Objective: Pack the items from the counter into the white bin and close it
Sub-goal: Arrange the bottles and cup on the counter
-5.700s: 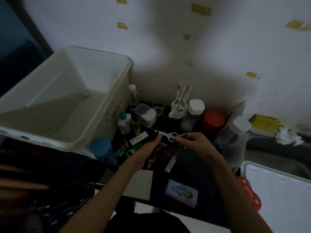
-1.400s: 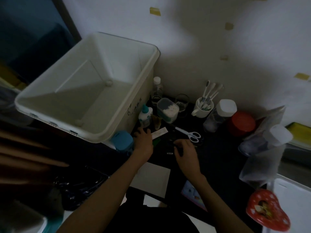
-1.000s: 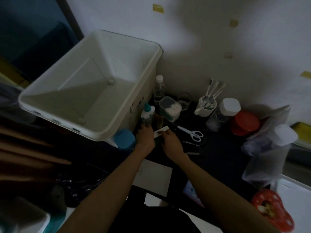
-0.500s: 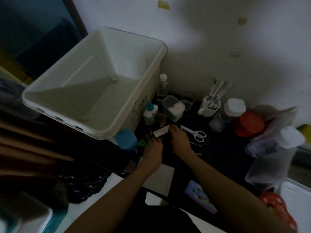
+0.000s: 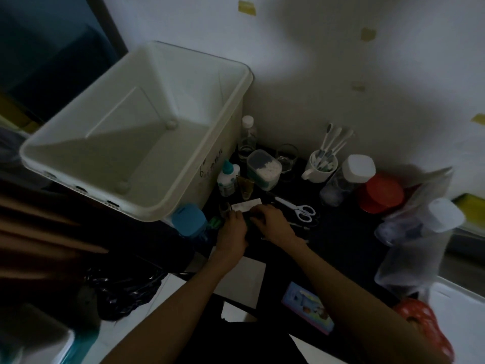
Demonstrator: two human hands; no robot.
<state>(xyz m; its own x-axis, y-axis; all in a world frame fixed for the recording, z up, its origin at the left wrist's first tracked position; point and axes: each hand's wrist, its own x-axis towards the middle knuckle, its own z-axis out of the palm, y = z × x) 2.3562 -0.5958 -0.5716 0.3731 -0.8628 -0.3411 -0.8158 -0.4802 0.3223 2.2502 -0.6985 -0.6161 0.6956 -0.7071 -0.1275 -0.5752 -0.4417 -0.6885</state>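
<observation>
Dimly lit room: a pale wall (image 5: 328, 61) is seen at the far side, with small yellow tape scraps (image 5: 247, 7) stuck on it; a dark opening lies far left.
Surface: a black counter (image 5: 349, 248) is set against the wall, crowded along its far edge.
White bin (image 5: 157, 200): placed on the left of the counter, lid off, nothing seen inside; handwriting is marked on its right wall.
Left hand (image 5: 231, 235): held low over the counter just right of the bin, fingers curled down onto small dark items; what is pinched cannot be told.
Right hand (image 5: 273, 224): touching the left hand, fingers bent over the same small items; the grip cannot be made out.
White strip (image 5: 245, 205): laid flat just beyond the fingertips.
Scissors (image 5: 299, 209): white-handled, lying flat right of the hands.
Far row: a blue-capped bottle (image 5: 227, 177), a cotton-swab tub (image 5: 263, 169), a glass (image 5: 287, 158), a mug of toothbrushes (image 5: 320, 166), a white-capped jar (image 5: 346, 179) and a red lid (image 5: 380, 197) are ranged left to right.
Blue container (image 5: 189, 219): set at the bin's near right corner.
Near edge: white paper (image 5: 241, 279) and a coloured card (image 5: 307, 308) are laid flat.
</observation>
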